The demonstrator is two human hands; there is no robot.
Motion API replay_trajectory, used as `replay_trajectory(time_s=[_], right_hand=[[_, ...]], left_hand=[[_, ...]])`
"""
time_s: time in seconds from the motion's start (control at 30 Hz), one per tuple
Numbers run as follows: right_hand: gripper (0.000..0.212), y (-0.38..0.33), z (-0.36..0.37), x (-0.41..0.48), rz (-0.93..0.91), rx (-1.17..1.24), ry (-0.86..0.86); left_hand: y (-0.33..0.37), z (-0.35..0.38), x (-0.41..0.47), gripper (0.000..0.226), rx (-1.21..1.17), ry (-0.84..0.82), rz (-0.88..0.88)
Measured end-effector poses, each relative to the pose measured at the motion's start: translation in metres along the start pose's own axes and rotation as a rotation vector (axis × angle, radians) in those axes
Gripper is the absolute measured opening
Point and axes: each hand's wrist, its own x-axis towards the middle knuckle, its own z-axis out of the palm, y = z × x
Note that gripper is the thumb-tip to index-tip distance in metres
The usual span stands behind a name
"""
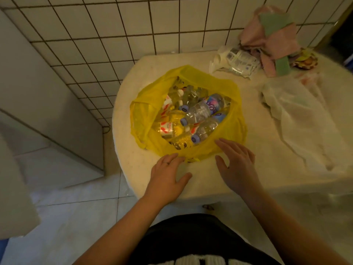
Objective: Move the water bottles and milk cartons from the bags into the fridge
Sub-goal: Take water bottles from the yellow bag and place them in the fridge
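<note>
yellow film, thin and half see-through, makes the bag point(235, 129), which sits open on the rounded end of the pale counter point(210, 182). inside lie clear bottles point(200, 110) with lilac caps, on their sides and overlapping, caps toward the near left. three show plainly. the clear plastic behind them is too jumbled to count. on the bag's left side are white cartons point(167, 128) with red marks, partly under the bottles and partly veiled by the film, so their number is unclear and their print unreadable.

the left hand point(168, 175) lies palm down at the bag's near rim, fingers straight and close together, thumb spread to the right, fingertips touching the yellow film. a ring point(165, 163) shows on one finger. the right hand point(236, 163), near it, is palm down and tilted, fingers straight and slightly fanned, tips over the near right rim. whether they touch the film cannot be told. neither hand grasps anything; both are released.

to the right, apart from the yellow one, a white bag point(298, 115) lies crumpled flat on the counter. near the tiled wall point(114, 25) sits a clear pack point(238, 60), contents hard to make out, and just behind it a heap of pink and green cloths point(271, 41). a patterned thing beside the heap is blurred. a grey panel point(47, 96) at the left is cut off by the frame.
</note>
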Motion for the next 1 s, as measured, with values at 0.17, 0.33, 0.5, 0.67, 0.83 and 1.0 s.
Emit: replay_trajectory(time_s=[0.17, 0.33, 0.5, 0.67, 0.83, 1.0], right_hand=[[0.049, 0.032, -0.011, 0.059, -0.212, 0.043, -0.005], [0.049, 0.050, -0.014, 0.126, -0.426, 0.070, -0.199], [0.050, 0.038, -0.009, 0.194, -0.610, -0.035, -0.402], [0.051, 0.022, 0.012, 0.239, -0.772, -0.377, -0.606], [0.061, 0.022, 0.030, 0.264, -0.846, -0.640, -0.721], [0.065, 0.021, 0.048, 0.276, -0.924, -0.722, -0.734]], left_hand=[[0.032, 0.014, 0.030, 0.061, -0.220, 0.051, -0.122], [0.058, 0.025, 0.060, 0.054, -0.408, 0.118, -0.284], [0.068, 0.031, 0.087, 0.050, -0.553, 0.152, -0.406], [0.073, 0.032, 0.105, 0.043, -0.583, 0.154, -0.514], [0.068, 0.045, 0.122, 0.029, -0.626, 0.158, -0.574], [0.066, 0.055, 0.129, 0.032, -0.727, 0.138, -0.619]])
